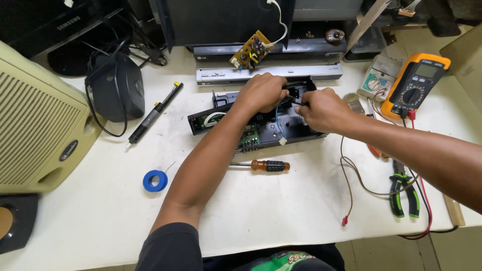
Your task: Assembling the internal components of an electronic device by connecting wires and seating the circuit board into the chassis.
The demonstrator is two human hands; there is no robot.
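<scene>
Beige speaker (35, 120): we see it at the far left edge of the white workbench (281, 211), its slatted grille facing us.
Black adapter (116, 88): it sits just right of the speaker, with its black cord looped around it.
Desoldering pump (155, 113): we find it lying at a slant between the adapter and the opened device, yellow tip pointing away from us.
Blue tape roll (154, 180): it lies flat on the bench, just left of our left forearm.
Opened black device (251, 120): this long, shallow black chassis lies mid-bench, slightly slanted, lid off, with a green circuit board (249, 138) showing at its near edge and white wires at its left end.
Left hand (262, 93): we have it closed, knuckles up, over the far rim of the chassis, fingers curled down into it; we cannot tell exactly what they pinch.
Right hand (324, 110): we have it clenched beside the left, nearly touching it, fingertips gripping a small dark part with blue wire (277, 113) running down from between the hands into the chassis.
Screwdriver (263, 165): orange and black handle, lying flat just in front of the chassis, between our forearms.
Loose circuit board (249, 50): a tan board propped on the silver and black players stacked behind the chassis.
Brown wire (349, 180): it trails across the bench under our right forearm, ending in a red tip.
Multimeter (414, 85): orange-cased, at the far right, well apart from both hands.
Green-handled pliers (404, 193): they lie near the bench's front right edge.
</scene>
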